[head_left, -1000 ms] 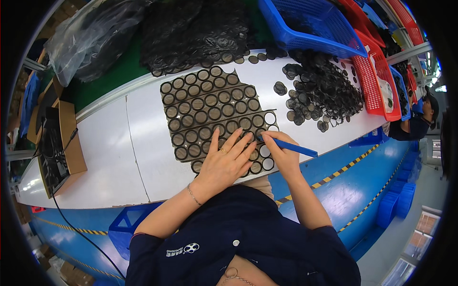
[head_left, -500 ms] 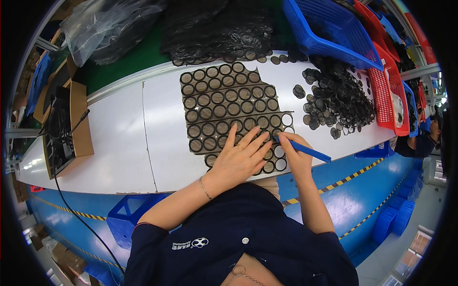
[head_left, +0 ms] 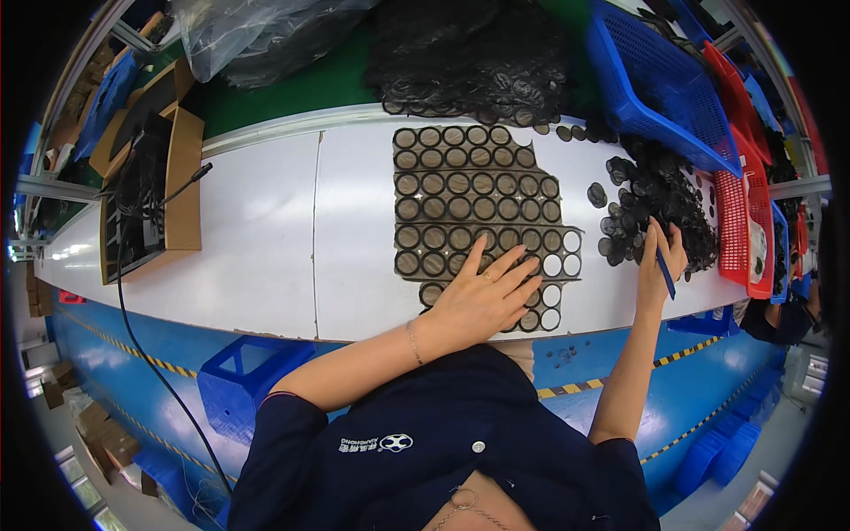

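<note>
A dark mesh sheet [head_left: 478, 209] with rows of black-rimmed circles lies on the white table. Toward its right edge, several circles are cut-out holes where white shows through. My left hand [head_left: 478, 301] rests flat on the sheet's near part, fingers spread. To the right, my right hand [head_left: 660, 270] is at the near edge of a heap of loose dark mesh discs [head_left: 660, 190]. Its fingers are closed round a slim blue tool [head_left: 666, 276], whose tip is hidden. Whether a disc is also between the fingers cannot be made out.
More stacked dark sheets [head_left: 469, 57] lie at the back. A blue basket [head_left: 660, 75] and a red basket [head_left: 744, 221] stand at the right. On the left is a cardboard box [head_left: 181, 190] with a black cable. Small discs lie on the blue floor.
My right hand has moved from the sheet's right edge to the heap of discs, carrying the blue tool. My left hand stays on the sheet. The whole view has shifted.
</note>
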Demonstrator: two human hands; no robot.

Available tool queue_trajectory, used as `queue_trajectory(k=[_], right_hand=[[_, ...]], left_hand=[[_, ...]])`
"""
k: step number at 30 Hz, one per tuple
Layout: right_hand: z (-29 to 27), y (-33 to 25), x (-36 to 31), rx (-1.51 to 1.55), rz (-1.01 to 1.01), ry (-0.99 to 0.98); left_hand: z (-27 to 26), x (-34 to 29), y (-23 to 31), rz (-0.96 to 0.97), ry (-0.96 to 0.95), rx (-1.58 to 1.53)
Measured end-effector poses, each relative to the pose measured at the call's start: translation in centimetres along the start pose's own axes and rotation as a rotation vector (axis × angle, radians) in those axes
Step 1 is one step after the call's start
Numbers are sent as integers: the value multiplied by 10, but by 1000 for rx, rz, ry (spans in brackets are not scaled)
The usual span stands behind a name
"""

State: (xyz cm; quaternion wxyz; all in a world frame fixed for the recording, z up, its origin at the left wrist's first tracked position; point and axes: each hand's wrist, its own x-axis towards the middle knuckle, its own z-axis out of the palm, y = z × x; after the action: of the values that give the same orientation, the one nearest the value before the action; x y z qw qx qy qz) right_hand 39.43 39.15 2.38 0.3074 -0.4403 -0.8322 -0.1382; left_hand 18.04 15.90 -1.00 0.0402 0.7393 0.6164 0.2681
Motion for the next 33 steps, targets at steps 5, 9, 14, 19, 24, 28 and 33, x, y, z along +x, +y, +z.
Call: queue_trajectory(k=[5, 9, 14, 19, 24, 28, 33], right_hand=[[-10, -59, -23, 855, 574, -369], [15, -29, -15, 564, 343, -81], [3, 41, 6, 560, 485, -31], [-28, 59, 66, 681, 700, -273], [-26, 88, 107, 500, 565, -101], [-21, 49, 96, 918, 723, -230], [-14, -91, -11, 1314, 740, -553]], left_hand=[[-6, 2, -13, -87, -41, 5], [-18, 15, -22, -93, -44, 37], [-9, 16, -22, -76, -30, 50], [-11, 19, -22, -100, -30, 65], [-14, 17, -21, -91, -52, 68], [-16, 20, -22, -88, -49, 60], [-14, 19, -23, -89, -44, 56]])
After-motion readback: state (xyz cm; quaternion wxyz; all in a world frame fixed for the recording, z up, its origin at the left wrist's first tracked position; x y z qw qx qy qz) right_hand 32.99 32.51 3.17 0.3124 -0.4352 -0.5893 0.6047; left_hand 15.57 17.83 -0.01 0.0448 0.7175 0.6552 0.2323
